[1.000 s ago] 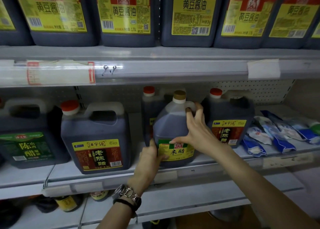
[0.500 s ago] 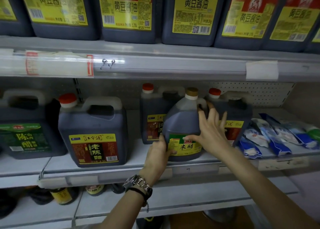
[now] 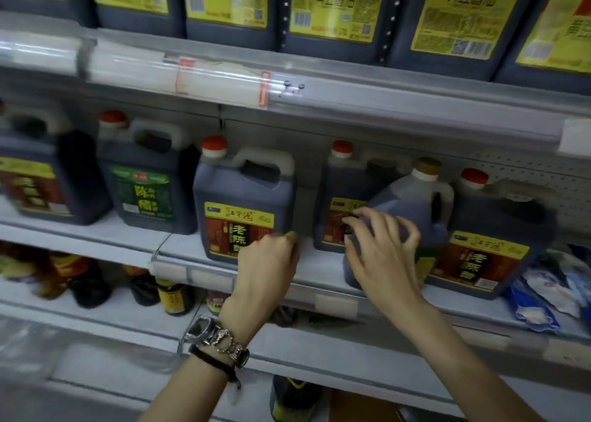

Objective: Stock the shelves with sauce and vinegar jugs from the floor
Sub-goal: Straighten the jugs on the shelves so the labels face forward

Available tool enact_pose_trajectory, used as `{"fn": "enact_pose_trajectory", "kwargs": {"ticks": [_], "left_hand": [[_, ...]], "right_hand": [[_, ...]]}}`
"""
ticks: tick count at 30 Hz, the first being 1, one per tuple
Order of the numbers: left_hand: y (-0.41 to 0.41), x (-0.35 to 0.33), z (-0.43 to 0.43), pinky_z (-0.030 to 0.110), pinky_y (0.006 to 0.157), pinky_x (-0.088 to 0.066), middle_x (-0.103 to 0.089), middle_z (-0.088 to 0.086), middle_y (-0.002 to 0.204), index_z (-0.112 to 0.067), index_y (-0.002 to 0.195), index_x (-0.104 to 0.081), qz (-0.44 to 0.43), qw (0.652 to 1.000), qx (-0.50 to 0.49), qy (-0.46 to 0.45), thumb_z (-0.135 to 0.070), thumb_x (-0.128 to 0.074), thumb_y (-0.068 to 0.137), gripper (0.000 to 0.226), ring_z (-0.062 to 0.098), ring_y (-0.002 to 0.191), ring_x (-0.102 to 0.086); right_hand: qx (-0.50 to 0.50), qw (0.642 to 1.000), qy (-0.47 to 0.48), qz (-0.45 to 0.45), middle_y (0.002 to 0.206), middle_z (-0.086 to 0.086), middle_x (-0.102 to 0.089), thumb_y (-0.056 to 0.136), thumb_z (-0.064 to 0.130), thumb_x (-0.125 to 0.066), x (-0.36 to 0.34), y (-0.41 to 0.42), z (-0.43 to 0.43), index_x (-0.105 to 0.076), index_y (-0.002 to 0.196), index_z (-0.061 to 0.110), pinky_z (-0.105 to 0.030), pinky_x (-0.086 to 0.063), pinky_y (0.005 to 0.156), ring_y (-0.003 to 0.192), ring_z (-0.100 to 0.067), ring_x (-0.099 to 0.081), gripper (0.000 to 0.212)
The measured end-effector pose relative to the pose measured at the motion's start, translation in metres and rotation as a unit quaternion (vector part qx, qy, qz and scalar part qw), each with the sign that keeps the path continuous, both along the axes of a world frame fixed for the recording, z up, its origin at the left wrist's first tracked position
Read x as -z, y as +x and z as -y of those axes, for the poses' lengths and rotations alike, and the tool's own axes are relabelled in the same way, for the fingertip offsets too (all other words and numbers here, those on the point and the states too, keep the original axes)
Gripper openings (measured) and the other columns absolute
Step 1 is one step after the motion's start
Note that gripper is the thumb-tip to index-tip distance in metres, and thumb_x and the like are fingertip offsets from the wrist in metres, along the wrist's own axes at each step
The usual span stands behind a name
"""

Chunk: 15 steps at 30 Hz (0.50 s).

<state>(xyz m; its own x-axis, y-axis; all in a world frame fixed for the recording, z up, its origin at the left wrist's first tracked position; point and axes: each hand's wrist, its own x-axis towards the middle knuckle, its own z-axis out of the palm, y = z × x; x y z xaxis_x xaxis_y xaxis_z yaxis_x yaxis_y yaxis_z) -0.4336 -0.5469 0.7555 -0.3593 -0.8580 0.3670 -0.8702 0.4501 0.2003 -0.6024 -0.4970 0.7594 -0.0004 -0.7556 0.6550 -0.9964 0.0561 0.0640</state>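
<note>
So the gold-capped vinegar jug is sitting on the middle shelf, near the front lip, squeezed between two dark red-capped jugs. The right neighbour jug is basically touching it, and the other one stands behind it and to its left. Its handle faces right, toward that neighbour.

My right hand is spread across the front of the jug, fingers curled loosely over its shoulder and side. It looks more like resting or nudging than a proper clamp; the hand is open, not wrapped around the handle.

My left hand is off the jug completely, hanging in front of the shelf edge beside the red-label jug further left. The fingers are curled in, but I can't tell if they actually touch anything. There's a metal watch and a black band on that wrist.

Further left there's a green-label jug and another blurry dark one at the edge. The shelf above is packed with big yellow-label soy sauce jugs. At far right on the middle shelf lie some blue and white bags, and small bottles stand on the lower shelf.
</note>
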Motion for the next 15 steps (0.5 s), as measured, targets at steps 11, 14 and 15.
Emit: {"fn": "enact_pose_trajectory", "kwargs": {"ticks": [11, 14, 15], "left_hand": [[0.078, 0.005, 0.018, 0.03, 0.061, -0.031, -0.065, 0.003, 0.094, -0.022, 0.099, -0.054, -0.015, 0.998, -0.063, 0.013, -0.031, -0.037, 0.099, 0.02, 0.029, 0.089, -0.061], [0.103, 0.003, 0.031, 0.03, 0.06, -0.032, -0.064, 0.003, 0.093, -0.023, 0.099, -0.054, -0.014, 0.998, -0.053, 0.007, -0.034, -0.035, 0.1, 0.022, 0.029, 0.088, -0.061], [0.114, 0.003, 0.037, 0.03, 0.061, -0.035, -0.065, 0.003, 0.093, -0.023, 0.101, -0.055, -0.017, 0.999, -0.05, 0.008, -0.034, -0.035, 0.1, 0.023, 0.029, 0.088, -0.062]], "right_hand": [[-0.06, 0.998, -0.009, -0.006, 0.11, -0.005, -0.062, 0.078, 0.016, -0.069, 0.0, 0.068, 0.028, -0.069, 0.093, 0.018, -0.043, -0.025, 0.093, 0.104, -0.025, -0.056, 0.016], [-0.064, 0.998, -0.012, 0.002, 0.109, -0.005, -0.062, 0.077, 0.014, -0.072, -0.003, 0.099, 0.042, -0.069, 0.093, 0.017, -0.043, -0.025, 0.092, 0.103, -0.026, -0.058, 0.017], [-0.068, 0.998, -0.014, 0.006, 0.109, -0.005, -0.062, 0.079, 0.014, -0.07, -0.003, 0.11, 0.047, -0.069, 0.093, 0.016, -0.043, -0.025, 0.092, 0.103, -0.026, -0.058, 0.015]]}}
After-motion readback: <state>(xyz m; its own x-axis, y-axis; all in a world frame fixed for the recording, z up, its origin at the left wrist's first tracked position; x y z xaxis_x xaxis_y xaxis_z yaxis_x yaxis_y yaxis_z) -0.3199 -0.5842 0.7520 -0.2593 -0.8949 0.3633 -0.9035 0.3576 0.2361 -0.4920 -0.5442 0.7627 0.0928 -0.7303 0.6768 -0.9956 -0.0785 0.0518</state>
